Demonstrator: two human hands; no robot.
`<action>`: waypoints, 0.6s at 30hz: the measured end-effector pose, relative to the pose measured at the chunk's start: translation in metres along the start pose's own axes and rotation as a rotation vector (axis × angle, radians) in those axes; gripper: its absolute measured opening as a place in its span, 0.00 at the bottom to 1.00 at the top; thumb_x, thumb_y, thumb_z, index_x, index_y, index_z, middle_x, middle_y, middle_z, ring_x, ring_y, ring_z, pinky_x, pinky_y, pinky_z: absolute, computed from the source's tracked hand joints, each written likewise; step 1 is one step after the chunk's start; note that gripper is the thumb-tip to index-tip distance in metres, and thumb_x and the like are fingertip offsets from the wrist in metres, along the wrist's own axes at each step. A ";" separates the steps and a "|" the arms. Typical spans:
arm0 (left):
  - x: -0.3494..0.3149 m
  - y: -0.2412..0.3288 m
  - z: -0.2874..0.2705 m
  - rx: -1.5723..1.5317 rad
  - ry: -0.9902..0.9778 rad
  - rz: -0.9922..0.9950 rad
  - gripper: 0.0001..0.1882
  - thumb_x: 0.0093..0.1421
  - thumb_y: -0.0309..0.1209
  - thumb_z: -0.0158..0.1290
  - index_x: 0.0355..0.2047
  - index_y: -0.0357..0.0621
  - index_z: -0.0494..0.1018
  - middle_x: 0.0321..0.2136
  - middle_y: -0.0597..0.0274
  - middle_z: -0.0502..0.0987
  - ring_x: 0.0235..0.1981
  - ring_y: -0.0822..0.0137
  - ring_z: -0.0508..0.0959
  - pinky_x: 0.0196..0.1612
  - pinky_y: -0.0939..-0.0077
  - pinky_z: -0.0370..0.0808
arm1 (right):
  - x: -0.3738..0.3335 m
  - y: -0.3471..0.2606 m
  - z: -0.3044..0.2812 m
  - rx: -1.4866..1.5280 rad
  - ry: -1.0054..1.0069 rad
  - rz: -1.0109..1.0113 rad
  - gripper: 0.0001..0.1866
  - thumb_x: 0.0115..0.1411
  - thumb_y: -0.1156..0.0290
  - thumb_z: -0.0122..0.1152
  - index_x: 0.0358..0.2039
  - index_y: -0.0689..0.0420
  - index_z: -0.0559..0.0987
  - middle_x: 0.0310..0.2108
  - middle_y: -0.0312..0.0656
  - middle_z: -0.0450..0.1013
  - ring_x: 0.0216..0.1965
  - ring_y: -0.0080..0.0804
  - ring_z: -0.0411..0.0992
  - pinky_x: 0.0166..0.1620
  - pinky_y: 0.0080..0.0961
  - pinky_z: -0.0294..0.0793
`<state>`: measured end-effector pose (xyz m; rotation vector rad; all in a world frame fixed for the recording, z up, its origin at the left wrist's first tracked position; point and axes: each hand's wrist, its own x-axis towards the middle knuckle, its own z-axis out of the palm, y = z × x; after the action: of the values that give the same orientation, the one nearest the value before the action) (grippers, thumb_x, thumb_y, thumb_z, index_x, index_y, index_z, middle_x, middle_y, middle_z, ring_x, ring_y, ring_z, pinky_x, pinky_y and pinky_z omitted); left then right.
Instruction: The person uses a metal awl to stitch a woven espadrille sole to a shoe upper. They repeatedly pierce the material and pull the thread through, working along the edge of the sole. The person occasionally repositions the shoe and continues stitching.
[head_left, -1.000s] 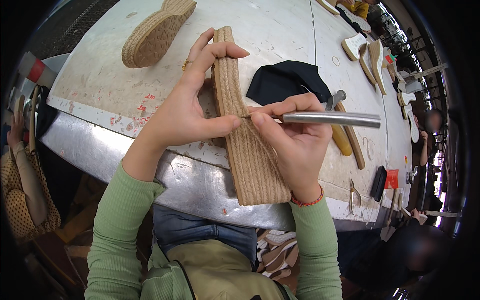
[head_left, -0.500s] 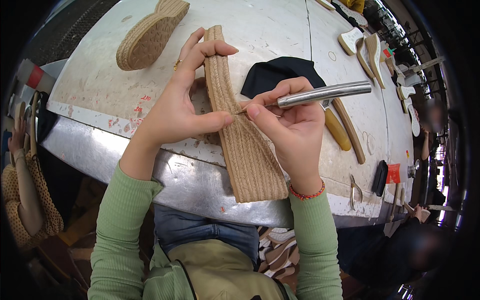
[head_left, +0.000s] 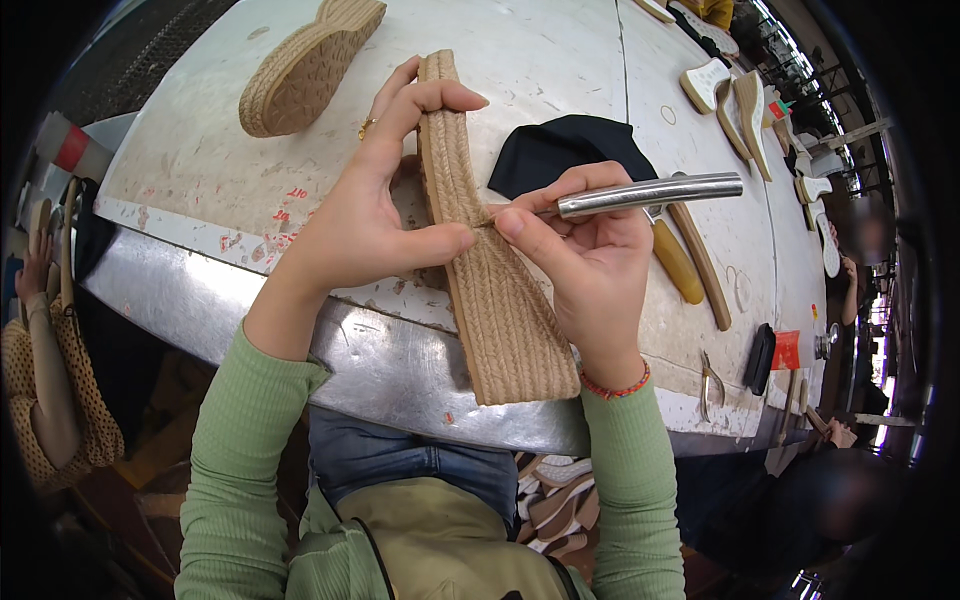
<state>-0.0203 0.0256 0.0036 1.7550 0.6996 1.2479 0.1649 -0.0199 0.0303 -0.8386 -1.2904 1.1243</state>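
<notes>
A tan, rope-braided wedge shoe sole (head_left: 510, 320) stands tilted on its side in front of me, its thick heel end toward me. My left hand (head_left: 375, 215) grips its narrower part, fingers over the top edge and thumb pressed on the braid. My right hand (head_left: 600, 245) pinches a slim tool with a round silver metal handle (head_left: 655, 194). The tool's thin tip meets the braid beside my left thumb; its exact shape is too small to make out. Behind my right hand lies a piece of black cloth (head_left: 560, 150).
Another braided sole (head_left: 305, 75) lies at the far left of the white table (head_left: 200, 150). To the right are a yellow-handled tool (head_left: 677, 262), a curved brown strip (head_left: 703, 265), pliers (head_left: 711, 386) and several pale soles (head_left: 750, 110). Other people sit at both sides.
Both hands and the sole have barely shifted relative to the table. The view has moved slightly. The tool tip stays at the same spot on the braid.
</notes>
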 end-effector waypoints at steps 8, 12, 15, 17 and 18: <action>0.000 -0.002 -0.003 0.017 -0.001 0.022 0.37 0.42 0.32 0.62 0.55 0.45 0.65 0.56 0.61 0.62 0.71 0.52 0.38 0.60 0.57 0.65 | -0.001 0.000 0.001 0.049 0.038 0.044 0.14 0.54 0.87 0.62 0.35 0.63 0.67 0.32 0.40 0.72 0.36 0.22 0.75 0.41 0.18 0.80; 0.002 -0.003 -0.003 0.036 -0.009 0.026 0.37 0.41 0.33 0.63 0.55 0.45 0.65 0.56 0.61 0.62 0.71 0.52 0.38 0.60 0.57 0.66 | 0.000 0.000 -0.002 0.208 0.059 0.107 0.14 0.54 0.87 0.61 0.36 0.62 0.66 0.31 0.42 0.72 0.36 0.26 0.77 0.42 0.22 0.80; 0.002 -0.003 -0.002 0.021 -0.003 0.037 0.38 0.41 0.33 0.63 0.55 0.45 0.65 0.56 0.61 0.62 0.71 0.52 0.37 0.60 0.58 0.66 | -0.001 0.003 -0.003 0.165 0.051 0.076 0.13 0.54 0.87 0.61 0.35 0.62 0.66 0.32 0.43 0.73 0.37 0.27 0.77 0.43 0.21 0.80; 0.002 -0.004 -0.002 0.011 0.002 0.039 0.38 0.42 0.33 0.63 0.55 0.45 0.65 0.56 0.61 0.62 0.71 0.53 0.37 0.60 0.58 0.66 | -0.001 0.003 -0.002 0.107 0.039 0.060 0.13 0.54 0.86 0.61 0.35 0.62 0.67 0.33 0.44 0.73 0.37 0.27 0.77 0.43 0.21 0.80; 0.001 -0.004 -0.001 0.007 0.010 0.051 0.38 0.42 0.33 0.63 0.55 0.45 0.64 0.56 0.61 0.62 0.71 0.53 0.37 0.60 0.58 0.66 | -0.002 0.003 -0.001 0.078 0.034 0.053 0.13 0.54 0.86 0.61 0.34 0.62 0.67 0.33 0.44 0.73 0.38 0.27 0.77 0.43 0.21 0.80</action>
<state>-0.0205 0.0289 0.0011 1.7835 0.6696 1.2905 0.1658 -0.0207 0.0271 -0.8351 -1.1950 1.1898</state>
